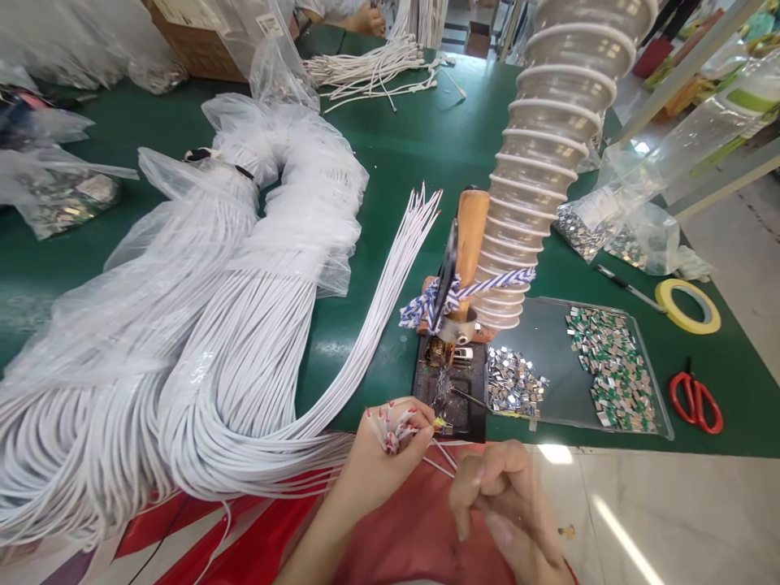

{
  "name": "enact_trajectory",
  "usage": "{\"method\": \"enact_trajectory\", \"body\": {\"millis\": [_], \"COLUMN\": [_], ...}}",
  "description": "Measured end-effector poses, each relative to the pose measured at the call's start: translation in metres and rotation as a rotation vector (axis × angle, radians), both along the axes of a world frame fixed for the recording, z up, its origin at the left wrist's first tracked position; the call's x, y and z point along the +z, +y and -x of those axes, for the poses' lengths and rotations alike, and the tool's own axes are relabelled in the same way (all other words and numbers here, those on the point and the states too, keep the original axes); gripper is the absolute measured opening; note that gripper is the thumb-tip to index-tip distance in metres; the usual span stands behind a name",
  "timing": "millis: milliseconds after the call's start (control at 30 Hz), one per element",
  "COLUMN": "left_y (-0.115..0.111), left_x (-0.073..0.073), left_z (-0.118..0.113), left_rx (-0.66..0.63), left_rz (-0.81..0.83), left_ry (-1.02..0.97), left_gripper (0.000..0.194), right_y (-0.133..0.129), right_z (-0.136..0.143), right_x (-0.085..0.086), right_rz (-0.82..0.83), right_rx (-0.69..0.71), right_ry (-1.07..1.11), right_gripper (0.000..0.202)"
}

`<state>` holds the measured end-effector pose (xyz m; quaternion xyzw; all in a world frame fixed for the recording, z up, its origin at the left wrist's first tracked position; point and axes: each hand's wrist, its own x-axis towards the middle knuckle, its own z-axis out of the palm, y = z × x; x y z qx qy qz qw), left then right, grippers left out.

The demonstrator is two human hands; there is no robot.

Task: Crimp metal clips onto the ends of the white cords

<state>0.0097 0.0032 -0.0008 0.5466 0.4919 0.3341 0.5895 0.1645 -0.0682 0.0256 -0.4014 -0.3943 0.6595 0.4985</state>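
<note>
My left hand (390,447) is closed around a bunch of white cables (396,424) whose red-tipped ends stick out above the fingers. A small yellow-tipped piece (439,423) shows at its fingertips, beside the black base (469,406) of a soldering stand. My right hand (505,504) is to the right, blurred, its fingers loosely bent and apart, with nothing visible in them. Between the hands run thin white wires (442,465). A wooden-handled soldering iron (473,223) stands upright over the base, tied with blue-and-white cord (496,282).
Large bundles of white cable (244,341) cover the left side. Behind the iron rises a ribbed clear hose (542,138). A tray (557,357) of metal connectors (515,382) and green boards (615,374) lies right, near red scissors (695,400) and yellow tape (664,302). Another person's hand (367,19) is at the back.
</note>
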Motion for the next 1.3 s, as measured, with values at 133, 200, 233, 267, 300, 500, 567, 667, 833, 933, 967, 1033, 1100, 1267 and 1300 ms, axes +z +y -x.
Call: {"method": "enact_trajectory", "body": {"millis": [133, 200, 233, 267, 300, 500, 567, 667, 833, 933, 967, 1033, 1100, 1267, 1300], "left_y": [0.0, -0.001, -0.002, -0.002, -0.003, -0.003, -0.002, -0.002, -0.002, -0.002, -0.002, -0.002, -0.002, -0.001, -0.002], "left_x": [0.0, 0.0, 0.0, 0.0, -0.001, -0.001, -0.001, 0.0, 0.0, -0.001, -0.001, 0.0, 0.0, -0.001, -0.001], "left_z": [-0.001, -0.001, -0.002, -0.002, -0.002, -0.004, -0.004, -0.004, -0.004, -0.003, -0.003, -0.003, -0.004, -0.005, -0.005], "left_rx": [0.014, 0.025, 0.03, 0.034, 0.035, 0.049, 0.053, 0.056, 0.048, 0.054, 0.054, 0.055, 0.059, 0.082, 0.08], "left_rz": [0.006, 0.009, 0.008, 0.007, 0.004, 0.002, 0.002, 0.002, -0.029, -0.042, -0.045, -0.05, -0.052, -0.061, -0.063], "left_ry": [0.024, 0.038, 0.041, 0.04, 0.035, 0.031, 0.029, 0.038, 0.049, 0.036, 0.036, 0.037, 0.038, 0.032, 0.03], "left_gripper": [0.021, 0.021, 0.021, 0.02, 0.021, 0.02, 0.021, 0.021, 0.02, 0.02, 0.02, 0.02, 0.019, 0.02, 0.02], "right_y": [0.007, 0.008, 0.007, 0.007, 0.006, 0.009, 0.011, 0.014, 0.016, 0.018, 0.018, 0.017, 0.016, 0.016, 0.017], "right_z": [-0.015, -0.02, -0.023, -0.025, -0.027, -0.038, -0.039, -0.038, -0.035, -0.034, -0.034, -0.034, -0.035, -0.032, -0.03], "right_x": [-0.021, -0.026, -0.028, -0.028, -0.029, -0.031, -0.033, -0.038, -0.041, -0.039, -0.038, -0.038, -0.04, -0.047, -0.047], "right_rz": [-0.224, -0.248, -0.236, -0.228, -0.221, -0.236, -0.285, -0.334, -0.456, -0.489, -0.49, -0.483, -0.482, -0.34, -0.285], "right_rx": [-0.036, -0.143, -0.199, -0.235, -0.253, -0.183, -0.188, -0.207, -0.201, -0.195, -0.194, -0.19, -0.192, -0.255, -0.301], "right_ry": [0.044, -0.01, -0.055, -0.098, -0.137, -0.446, -0.509, -0.533, -0.621, -0.64, -0.645, -0.658, -0.67, -0.563, -0.478], "right_gripper": [0.035, 0.029, 0.028, 0.028, 0.029, 0.024, 0.024, 0.023, 0.023, 0.025, 0.026, 0.026, 0.026, 0.023, 0.024]}}
